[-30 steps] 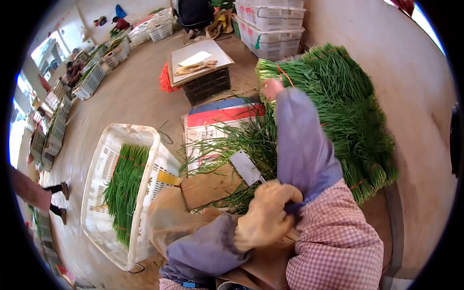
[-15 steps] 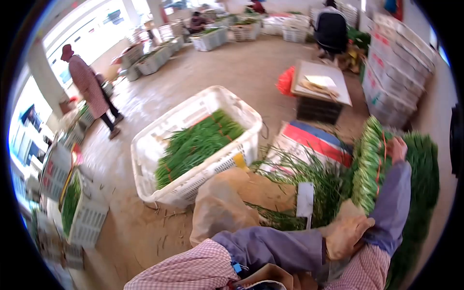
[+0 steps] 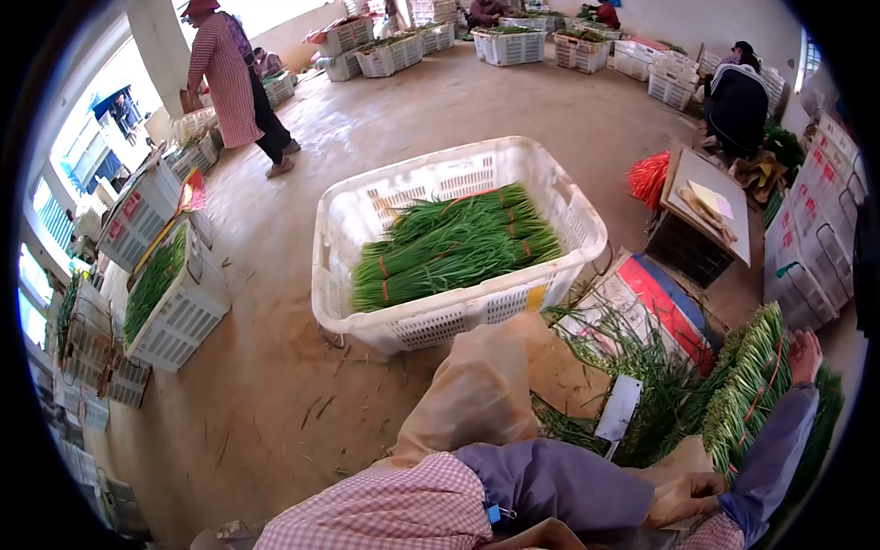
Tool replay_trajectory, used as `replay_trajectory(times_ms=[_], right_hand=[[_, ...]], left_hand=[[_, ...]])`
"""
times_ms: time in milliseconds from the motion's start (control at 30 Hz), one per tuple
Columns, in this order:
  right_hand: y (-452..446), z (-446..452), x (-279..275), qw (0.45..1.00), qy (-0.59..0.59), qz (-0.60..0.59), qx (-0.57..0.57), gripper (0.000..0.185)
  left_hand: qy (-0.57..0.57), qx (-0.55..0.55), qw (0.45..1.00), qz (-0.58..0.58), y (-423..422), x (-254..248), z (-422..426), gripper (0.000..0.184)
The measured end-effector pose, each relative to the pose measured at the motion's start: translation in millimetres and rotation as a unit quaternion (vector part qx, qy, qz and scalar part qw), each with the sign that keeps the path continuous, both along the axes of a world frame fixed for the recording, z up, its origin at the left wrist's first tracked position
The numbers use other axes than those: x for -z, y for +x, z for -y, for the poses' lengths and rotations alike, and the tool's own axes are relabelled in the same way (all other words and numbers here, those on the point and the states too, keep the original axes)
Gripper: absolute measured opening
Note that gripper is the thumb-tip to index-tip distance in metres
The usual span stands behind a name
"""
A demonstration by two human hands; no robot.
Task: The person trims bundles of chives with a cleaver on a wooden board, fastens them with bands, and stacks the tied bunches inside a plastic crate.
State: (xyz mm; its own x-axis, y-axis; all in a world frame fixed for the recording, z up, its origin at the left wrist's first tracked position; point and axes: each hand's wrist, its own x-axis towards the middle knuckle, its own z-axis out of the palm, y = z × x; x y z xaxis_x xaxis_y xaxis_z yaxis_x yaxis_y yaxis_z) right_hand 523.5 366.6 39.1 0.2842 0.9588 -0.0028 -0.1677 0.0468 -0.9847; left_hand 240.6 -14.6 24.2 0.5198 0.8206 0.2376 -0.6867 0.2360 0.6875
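Head-mounted camera: wide-angle, positioned above the wearer's lap, facing forward and down. Left hand (image 3: pixel 683 500) and right hand (image 3: pixel 807 356) register near right; crate (image 3: pixel 449 323), mid-range centre; wall (image 3: pixel 678 20), far right.

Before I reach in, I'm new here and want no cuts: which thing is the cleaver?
Find the big white basket in mid-picture. Below its right end, loose greens lie by a brown sheet; the cleaver lies where they meet. It is a flat, pale rectangle, unlike the thin, tangled greens.
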Motion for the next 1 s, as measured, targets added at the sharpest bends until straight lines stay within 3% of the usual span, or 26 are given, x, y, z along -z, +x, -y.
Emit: replay_trajectory(times_ms=[100,133,233,267,300,333,367,400,433,500,600,667,700,733,767,800,833,900,933,967,1000], right_hand=[[-17,0,-23,1.000,0.027,0.003,-0.011,0.021],[-14,-10,-18,0.998,0.049,0.016,-0.023,0.019],[-30,-15,-23,0.992,0.067,0.075,-0.072,0.008],[-9,-41,4,0.984,0.052,0.091,-0.143,0.003],[-20,-36,-8,0.970,0.031,0.110,-0.214,0.002],[-37,-16,9,0.928,0.135,0.316,-0.143,0.009],[-52,0,10,0.870,0.139,0.452,-0.142,0.009],[-59,10,30,0.656,0.291,0.693,-0.067,0.007],[-63,22,48,0.611,0.232,0.752,-0.093,0.015],[-115,94,21,0.596,0.095,0.770,-0.209,0.018],[-121,132,47,0.636,0.117,0.731,-0.217,0.018],[-124,174,44,0.677,0.133,0.698,-0.193,0.017],[-127,200,42,0.744,0.108,0.631,-0.189,0.015],[-117,230,46,0.805,0.077,0.559,-0.186,0.013],[-91,249,62,0.808,0.057,0.551,-0.199,0.015],[-77,282,69,0.861,0.005,0.472,-0.191,0.016],[-31,294,93,0.876,0.045,0.457,-0.149,0.019],[-56,389,53,0.948,-0.056,0.310,-0.038,0.036],[-66,418,61,0.945,-0.016,0.328,0.011,0.029],[-76,447,70,0.936,0.021,0.347,0.061,0.023],[-88,467,76,0.930,0.021,0.359,0.079,0.023]], left_hand=[[0.169,-0.020,0.974,-0.152,-10,8,8,0.014],[0.105,0.045,0.993,-0.010,-14,-6,18,0.019],[0.160,0.089,0.983,-0.007,-12,12,23,0.026],[0.170,0.075,0.982,-0.023,-12,14,28,0.021],[0.176,0.058,0.982,-0.035,-13,14,37,0.016],[0.185,0.041,0.981,-0.049,-17,12,42,0.011],[0.187,0.044,0.976,-0.100,-37,-8,43,0.011],[0.189,0.049,0.969,-0.152,-66,-42,50,0.012],[0.186,0.059,0.960,-0.201,-90,-68,56,0.013],[0.230,0.075,0.953,-0.184,-107,-89,59,0.019],[0.319,0.012,0.932,-0.168,-110,-82,73,0.018],[0.292,0.034,0.933,-0.209,-145,-98,80,0.019],[0.284,0.042,0.929,-0.232,-168,-105,80,0.019],[0.285,-0.015,0.937,-0.200,-187,-94,72,0.021],[0.284,-0.070,0.942,-0.166,-209,-81,62,0.024],[0.217,-0.126,0.922,-0.296,-246,-86,66,0.029],[0.179,-0.242,0.914,-0.272,-281,-78,69,0.030],[0.111,-0.384,0.910,-0.106,-341,-40,82,0.025],[0.074,-0.582,0.739,-0.332,-365,-5,85,0.023],[-0.120,-0.609,0.740,-0.261,-383,-10,100,0.019],[-0.157,-0.643,0.701,-0.266,-407,26,110,0.018]])
